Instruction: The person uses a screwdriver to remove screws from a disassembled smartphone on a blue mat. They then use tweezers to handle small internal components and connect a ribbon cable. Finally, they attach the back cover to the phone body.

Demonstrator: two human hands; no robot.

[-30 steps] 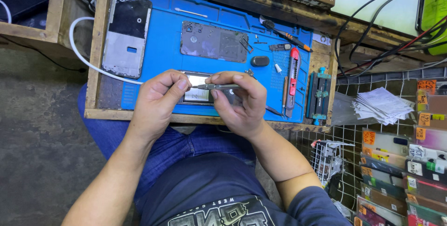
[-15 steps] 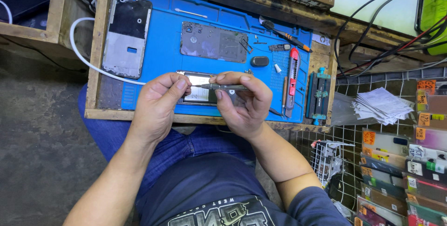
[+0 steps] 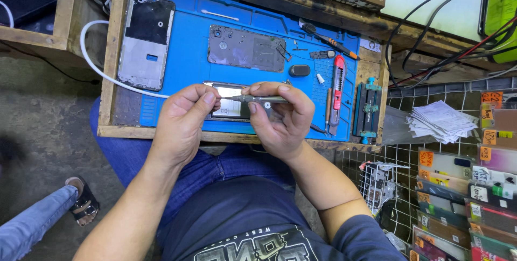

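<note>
Step in hand: right hand (image 3: pixel 283 115) grips tweezers (image 3: pixel 258 99); left hand (image 3: pixel 186 121) pinches at their tip above phone part (image 3: pixel 229 106). Next move likely demands steady placement.

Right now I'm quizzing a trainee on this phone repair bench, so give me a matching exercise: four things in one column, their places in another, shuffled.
Things:
1. tweezers
2. phone frame
3. red utility knife
4. stack of papers

Places:
A. on the wire grid right of the bench
B. left edge of the blue mat
C. in the right hand
D. right part of the mat, lying lengthwise

Pairs: 1-C, 2-B, 3-D, 4-A
</note>
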